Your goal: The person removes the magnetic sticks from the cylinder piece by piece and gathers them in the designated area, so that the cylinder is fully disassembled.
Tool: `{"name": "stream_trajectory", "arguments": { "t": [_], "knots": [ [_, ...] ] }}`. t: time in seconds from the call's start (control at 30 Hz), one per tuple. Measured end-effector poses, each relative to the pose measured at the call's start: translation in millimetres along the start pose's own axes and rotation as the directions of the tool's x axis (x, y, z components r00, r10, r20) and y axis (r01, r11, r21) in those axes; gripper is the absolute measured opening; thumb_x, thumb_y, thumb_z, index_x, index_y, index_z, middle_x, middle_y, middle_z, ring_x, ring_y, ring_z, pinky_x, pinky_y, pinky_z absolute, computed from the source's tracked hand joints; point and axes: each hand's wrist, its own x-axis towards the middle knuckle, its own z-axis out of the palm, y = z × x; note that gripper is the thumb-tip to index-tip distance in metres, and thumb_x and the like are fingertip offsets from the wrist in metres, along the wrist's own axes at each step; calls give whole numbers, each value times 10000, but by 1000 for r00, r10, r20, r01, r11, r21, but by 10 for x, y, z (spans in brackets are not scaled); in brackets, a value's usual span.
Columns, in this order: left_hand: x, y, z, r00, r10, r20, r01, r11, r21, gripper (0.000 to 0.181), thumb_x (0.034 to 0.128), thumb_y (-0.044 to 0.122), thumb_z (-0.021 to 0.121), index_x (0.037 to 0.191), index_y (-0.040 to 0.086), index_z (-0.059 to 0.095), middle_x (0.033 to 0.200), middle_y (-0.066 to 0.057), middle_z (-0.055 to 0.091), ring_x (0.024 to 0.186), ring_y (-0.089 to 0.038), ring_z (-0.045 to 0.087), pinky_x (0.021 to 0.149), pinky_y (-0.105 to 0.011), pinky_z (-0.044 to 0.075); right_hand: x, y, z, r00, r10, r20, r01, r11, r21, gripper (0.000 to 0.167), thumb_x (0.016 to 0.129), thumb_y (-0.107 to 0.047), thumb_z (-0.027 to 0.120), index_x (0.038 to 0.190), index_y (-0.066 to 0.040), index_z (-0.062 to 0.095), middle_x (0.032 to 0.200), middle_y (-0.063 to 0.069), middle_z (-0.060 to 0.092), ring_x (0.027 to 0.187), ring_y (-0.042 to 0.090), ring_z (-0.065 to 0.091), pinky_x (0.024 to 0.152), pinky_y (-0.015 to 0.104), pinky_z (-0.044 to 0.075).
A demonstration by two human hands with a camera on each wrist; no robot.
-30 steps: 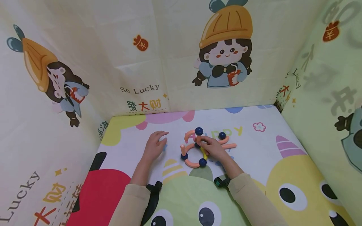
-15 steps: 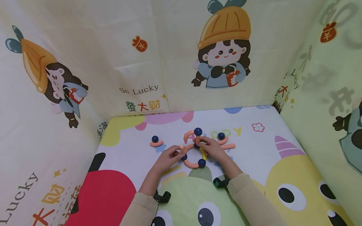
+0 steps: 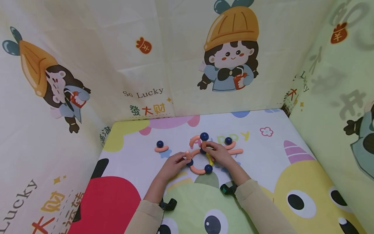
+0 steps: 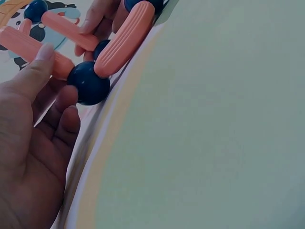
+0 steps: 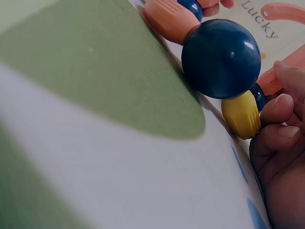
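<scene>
One short rod (image 3: 188,155) is pinched in your left grip (image 3: 173,164), one rear rod (image 3: 204,144) in your right grip (image 3: 219,153); both rise from the ball-and-rod ring (image 3: 197,171) on the table (image 3: 257,149). Pull unevenly and the rear rod could slip off its navy ball (image 4: 100,49), dropping the top ball (image 3: 204,136).

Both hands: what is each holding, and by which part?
Left hand pinches the near upright stick by its lower part, beside a ball; right hand pinches the far upright stick near its lower end.
</scene>
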Motion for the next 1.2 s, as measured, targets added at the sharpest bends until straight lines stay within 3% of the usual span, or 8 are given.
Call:
{"name": "stream_trajectory", "arguments": {
  "t": [0.17,0.27,0.4,0.67,0.87,1.2],
  "knots": [
    [-5,-10,5,1000,-7,-4,7,1000,9,415,951,534,554,1299,329,648,1356,60,615,1302,-205,548,1056,-480,452,-3,-4,3,1000,2,13,-2,1000,-4,351,912,-582,605,1221,-417,630,567,34,477,501,211,466,499,295,407],
    [-6,-12,4,1000,12,-14,-11,1000,24,409,964,524,537,1307,326,639,1303,62,639,1225,-197,589,1011,-452,482,-3,1,1,1000,1,18,-1,1000,5,356,914,-575,606,1231,-413,628,566,37,476,500,214,467,495,302,410],
    [-5,-7,-1,999,40,-32,-39,999,29,354,960,528,538,1244,350,655,1151,105,653,1007,-128,616,895,-360,509,-3,4,-2,1000,-7,14,7,1000,0,355,914,-578,602,1234,-425,624,569,46,482,495,219,466,493,306,412],
    [-39,0,-66,999,4,-50,0,997,72,302,902,598,592,1141,443,693,1092,177,650,1018,-49,604,916,-348,513,3,-3,0,1000,0,8,0,1000,4,348,907,-577,615,1212,-412,639,579,36,479,490,210,454,479,292,398],
    [-120,-48,-248,996,-30,-78,35,998,57,216,901,472,681,1115,450,700,1055,184,639,968,-61,601,887,-358,513,1,11,-7,1000,-16,18,16,1000,4,383,906,-599,597,1232,-401,632,564,41,461,489,225,453,497,313,413],
    [-177,-215,-617,976,-169,-139,190,968,162,305,862,334,772,1150,272,691,965,95,638,890,-127,575,838,-350,509,19,25,-12,1000,3,10,-3,1000,-12,397,906,-599,594,1238,-383,631,602,45,500,496,230,481,490,312,424]
  ]
}}
